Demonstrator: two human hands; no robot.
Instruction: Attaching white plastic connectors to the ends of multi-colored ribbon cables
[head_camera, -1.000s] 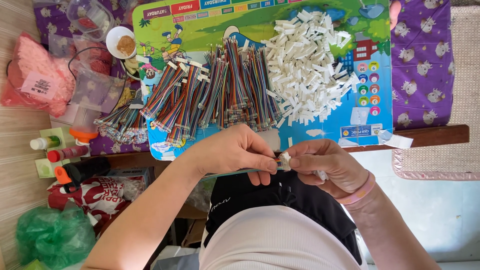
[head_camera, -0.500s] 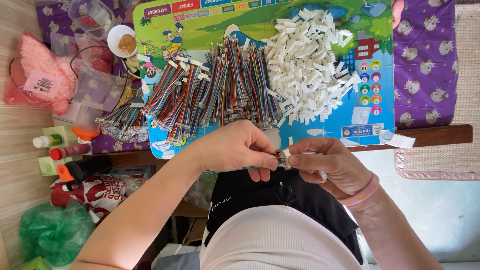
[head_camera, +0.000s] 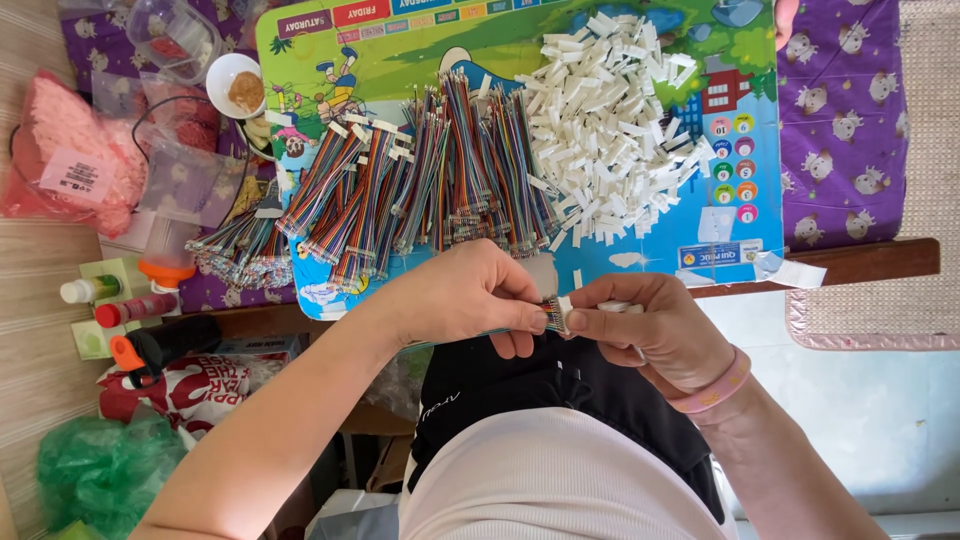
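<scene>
Colourful mat, left hand pinching ribbon cable (multicoloured), right hand gripping white connector

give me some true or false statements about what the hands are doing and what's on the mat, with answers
1. The left hand pinches the end of a multicoloured ribbon cable. True.
2. The right hand holds a small white connector housing against that cable end. True.
3. The pile of white connector housings lies on the floor. False: it lies on the colourful printed mat on the table.
4. The bundles of ribbon cables are left of the white pile in the head view. True.
5. The right wrist is bare. False: it wears a pink wristband.
</scene>
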